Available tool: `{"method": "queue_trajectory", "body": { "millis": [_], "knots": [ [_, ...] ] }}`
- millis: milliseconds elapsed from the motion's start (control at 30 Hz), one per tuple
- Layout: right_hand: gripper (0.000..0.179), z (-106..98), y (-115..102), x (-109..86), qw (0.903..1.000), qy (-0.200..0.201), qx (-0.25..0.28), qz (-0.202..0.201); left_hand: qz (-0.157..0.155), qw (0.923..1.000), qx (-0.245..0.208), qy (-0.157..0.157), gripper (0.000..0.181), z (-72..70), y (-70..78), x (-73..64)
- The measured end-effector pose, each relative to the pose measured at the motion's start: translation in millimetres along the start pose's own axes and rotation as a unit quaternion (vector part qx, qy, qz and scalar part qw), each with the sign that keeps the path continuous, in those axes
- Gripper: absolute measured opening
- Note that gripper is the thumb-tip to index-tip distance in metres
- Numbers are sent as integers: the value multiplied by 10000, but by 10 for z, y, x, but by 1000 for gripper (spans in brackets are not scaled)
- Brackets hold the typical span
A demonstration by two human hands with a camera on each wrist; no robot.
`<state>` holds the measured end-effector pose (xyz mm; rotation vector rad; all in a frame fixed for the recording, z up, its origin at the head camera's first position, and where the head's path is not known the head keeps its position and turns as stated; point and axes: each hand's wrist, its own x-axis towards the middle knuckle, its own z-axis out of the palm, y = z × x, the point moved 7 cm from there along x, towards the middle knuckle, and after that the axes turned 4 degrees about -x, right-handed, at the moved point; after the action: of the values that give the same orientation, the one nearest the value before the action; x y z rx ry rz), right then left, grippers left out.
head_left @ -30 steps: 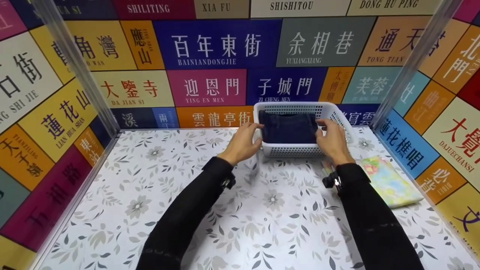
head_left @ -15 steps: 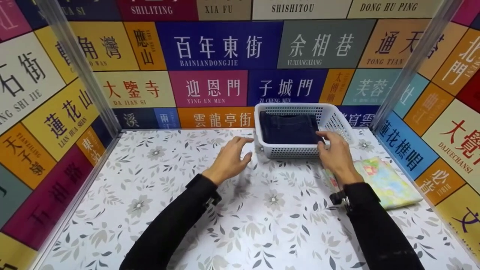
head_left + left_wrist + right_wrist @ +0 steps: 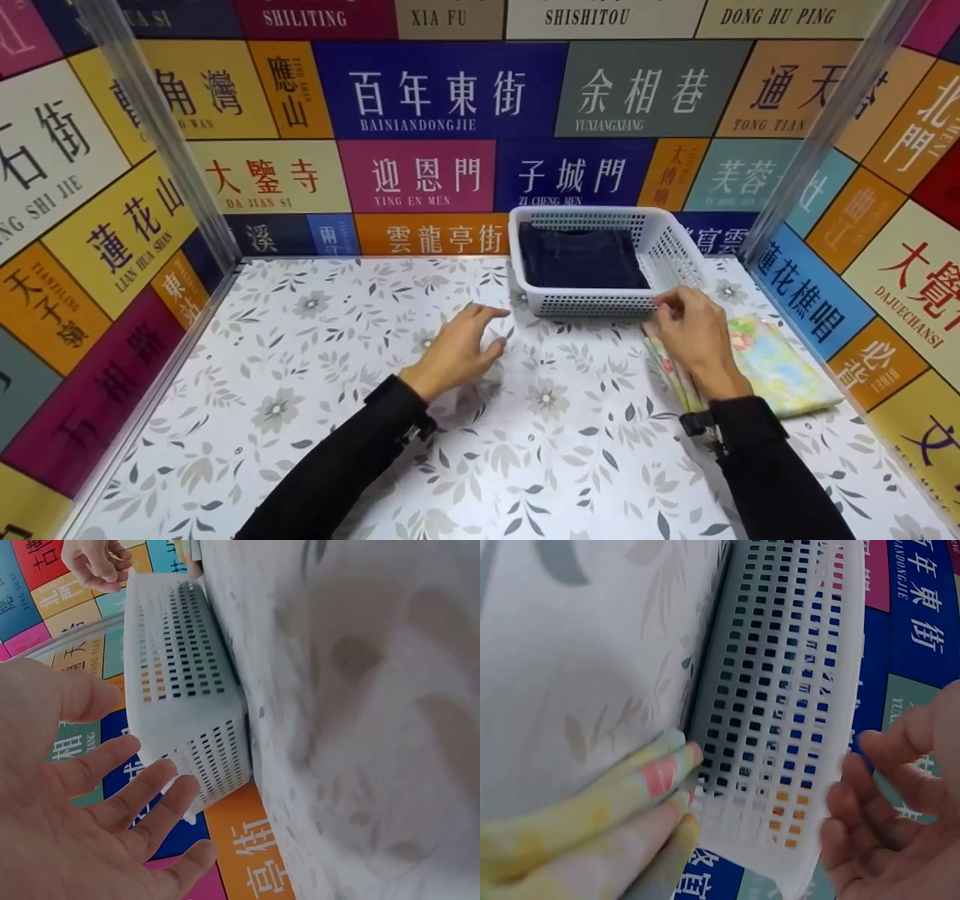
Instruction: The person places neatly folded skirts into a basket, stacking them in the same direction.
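Note:
A white perforated plastic basket (image 3: 592, 302) stands at the back of the table, with a folded dark navy cloth (image 3: 585, 259) lying in its left part. My left hand (image 3: 455, 349) hovers over the table left of the basket, fingers spread and holding nothing. In the left wrist view, its spread fingers (image 3: 142, 787) show beside the basket wall. Near the basket's front right corner is my right hand (image 3: 697, 337), loosely curled with nothing in it. Below and beside that hand lies a folded yellow, green and pink patterned cloth (image 3: 784, 367), its layered edge (image 3: 637, 795) showing in the right wrist view.
The table has a white leaf-and-flower cover (image 3: 337, 450). Colourful sign-printed panels (image 3: 435, 90) stand behind it and on both sides, with clear strips (image 3: 187, 150) at the corners. The basket's right part shows its bare inner wall (image 3: 675, 247).
Both hands have come away from the navy cloth and the basket. The left hand moved left and nearer; the right hand drew back toward the patterned cloth. The navy cloth stays in the basket.

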<state>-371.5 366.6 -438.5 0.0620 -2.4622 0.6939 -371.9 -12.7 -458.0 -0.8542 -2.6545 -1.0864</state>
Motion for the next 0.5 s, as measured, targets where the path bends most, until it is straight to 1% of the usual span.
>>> {"method": "queue_trajectory", "body": {
  "millis": [100,233,333,400,500],
  "knots": [
    [20,-21,97,-61,9985,-468,-215,208,11,10000,44,-33,49,38,11,-49],
    [33,1,262,-138,9915,-1164,-368,455,-40,9999,49,-151,51,102,36,-85],
    [45,45,381,-214,9829,-1649,-543,613,-78,9995,36,-295,54,169,71,-86],
    [52,72,449,-275,9754,-1956,-686,747,-82,9992,26,-378,56,214,110,-71],
    [61,95,518,-353,9646,-2320,-877,891,-11,9991,81,-428,57,276,190,-30]
  ]
}}
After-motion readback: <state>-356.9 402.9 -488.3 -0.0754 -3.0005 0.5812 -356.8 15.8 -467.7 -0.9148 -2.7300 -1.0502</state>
